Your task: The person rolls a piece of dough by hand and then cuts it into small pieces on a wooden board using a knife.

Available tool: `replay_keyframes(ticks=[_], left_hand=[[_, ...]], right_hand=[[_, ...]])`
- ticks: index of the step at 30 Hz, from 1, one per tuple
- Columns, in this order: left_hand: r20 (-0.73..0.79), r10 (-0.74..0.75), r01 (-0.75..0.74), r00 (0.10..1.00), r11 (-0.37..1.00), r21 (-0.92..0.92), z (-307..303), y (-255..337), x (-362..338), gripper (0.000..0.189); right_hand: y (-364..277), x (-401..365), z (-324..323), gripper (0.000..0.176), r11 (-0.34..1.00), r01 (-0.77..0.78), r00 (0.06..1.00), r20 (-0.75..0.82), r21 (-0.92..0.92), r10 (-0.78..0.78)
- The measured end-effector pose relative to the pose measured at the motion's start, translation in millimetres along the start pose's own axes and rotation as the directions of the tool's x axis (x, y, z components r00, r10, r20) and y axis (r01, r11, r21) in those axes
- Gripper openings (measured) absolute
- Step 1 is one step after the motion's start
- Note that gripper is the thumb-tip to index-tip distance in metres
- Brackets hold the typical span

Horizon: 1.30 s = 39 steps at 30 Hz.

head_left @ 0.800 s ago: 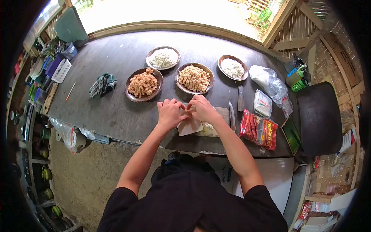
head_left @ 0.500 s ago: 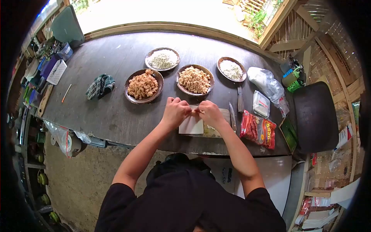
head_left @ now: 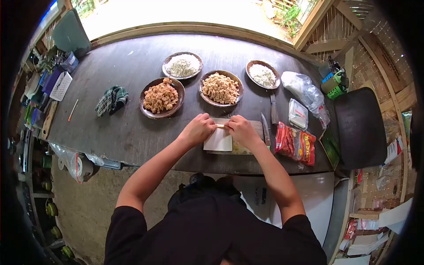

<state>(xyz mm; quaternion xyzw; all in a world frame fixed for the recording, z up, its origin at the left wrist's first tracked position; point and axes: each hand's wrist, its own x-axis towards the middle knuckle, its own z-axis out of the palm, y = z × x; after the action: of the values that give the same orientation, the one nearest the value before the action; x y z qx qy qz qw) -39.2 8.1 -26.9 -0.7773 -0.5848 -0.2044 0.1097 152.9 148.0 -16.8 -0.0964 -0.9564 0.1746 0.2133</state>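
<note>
My left hand point(head_left: 199, 129) and my right hand point(head_left: 241, 130) face each other with fingertips pinched. Between them they hold a small pale-yellow strip point(head_left: 220, 126), one end in each hand; its exact kind is too small to make out. Right beneath lies a square white sheet or stack of sheets point(head_left: 218, 142), on the left part of a worn cutting board point(head_left: 241, 149). A knife point(head_left: 266, 129) lies along the board's right side.
Beyond my hands stand a bowl of brown crumbly food point(head_left: 160, 97), a bowl of paler crumbly food point(head_left: 220, 88), and two plates of white shreds, one left point(head_left: 182, 65), one right point(head_left: 263, 75). Rightward lie a cleaver point(head_left: 274, 110), red pack point(head_left: 295, 143) and plastic bags point(head_left: 304, 92). A checked cloth point(head_left: 113, 100) sits left.
Both hands stay over the board, fingers slightly shifted. The pale strip between them now shows more clearly and straighter. The whole view has tilted a little.
</note>
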Motion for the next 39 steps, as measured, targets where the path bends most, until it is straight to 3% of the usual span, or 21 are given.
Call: replay_keyframes(ticks=[6, 8, 9, 11, 14, 18, 21, 23, 24, 26, 29, 30, 33, 36, 39], left_hand=[[0.180, -0.114, 0.128, 0.977, 0.989, -0.070, -13, 1, 12, 0.009], [0.185, -0.197, 0.235, 0.963, 0.949, -0.210, -9, -6, 15, 0.008], [0.186, -0.198, 0.235, 0.963, 0.949, -0.210, -11, -7, 18, 0.008], [0.235, -0.344, 0.409, 0.909, 0.845, -0.344, -16, -7, 21, 0.010], [0.281, -0.358, 0.441, 0.890, 0.832, -0.336, -18, -10, 25, 0.012], [0.343, -0.338, 0.436, 0.877, 0.859, -0.269, -20, -15, 30, 0.013], [0.384, -0.230, 0.340, 0.894, 0.908, -0.246, -17, -20, 28, 0.015], [0.261, -0.093, 0.157, 0.961, 0.958, -0.238, -15, -19, 22, 0.011], [0.262, -0.092, 0.156, 0.961, 0.958, -0.239, -13, -17, 19, 0.011], [0.220, 0.029, -0.015, 0.975, 0.998, -0.062, -9, -9, 11, 0.007], [0.123, 0.038, -0.044, 0.992, 0.998, 0.045, -10, 6, 0, 0.009], [0.167, 0.014, -0.028, 0.986, 0.996, 0.082, -14, 10, 0, 0.010], [0.174, -0.015, 0.012, 0.985, 1.000, 0.016, -19, 12, 4, 0.013], [0.249, -0.046, 0.049, 0.968, 0.999, -0.007, -17, 10, 7, 0.013], [0.310, -0.109, 0.135, 0.945, 0.989, -0.065, -14, 8, 8, 0.008]], right_hand=[[3, 12, -5, 0.008, 0.990, -0.139, 0.984, 0.115, 0.034, 0.134], [3, 16, -6, 0.008, 0.985, -0.171, 0.974, 0.157, 0.028, 0.165], [4, 17, -6, 0.008, 0.985, -0.171, 0.974, 0.157, 0.029, 0.165], [5, 17, -6, 0.008, 0.985, -0.171, 0.971, 0.174, 0.031, 0.163], [5, 14, -5, 0.008, 0.989, -0.145, 0.978, 0.153, 0.011, 0.142], [-3, 9, -7, 0.008, 0.993, -0.121, 0.985, 0.119, -0.008, 0.121], [0, 2, -1, 0.008, 0.998, -0.065, 0.995, 0.072, -0.015, 0.066], [-1, -4, 1, 0.006, 0.991, 0.055, 0.998, 0.032, -0.119, -0.051], [-4, -7, 1, 0.006, 0.991, 0.053, 0.998, 0.032, -0.119, -0.050], [-10, -12, 1, 0.004, 0.977, 0.116, 0.993, 0.039, -0.178, -0.110], [-16, -18, 5, 0.004, 0.968, 0.109, 0.994, 0.012, -0.225, -0.109], [-17, -19, 6, 0.004, 0.969, 0.106, 0.994, 0.014, -0.224, -0.105], [-16, -19, 9, 0.007, 0.969, 0.059, 0.998, 0.021, -0.238, -0.056], [-13, -13, 9, 0.009, 0.991, 0.005, 0.999, -0.040, -0.137, -0.010], [-16, -7, 1, 0.010, 0.993, -0.107, 0.994, 0.018, -0.042, 0.108]])
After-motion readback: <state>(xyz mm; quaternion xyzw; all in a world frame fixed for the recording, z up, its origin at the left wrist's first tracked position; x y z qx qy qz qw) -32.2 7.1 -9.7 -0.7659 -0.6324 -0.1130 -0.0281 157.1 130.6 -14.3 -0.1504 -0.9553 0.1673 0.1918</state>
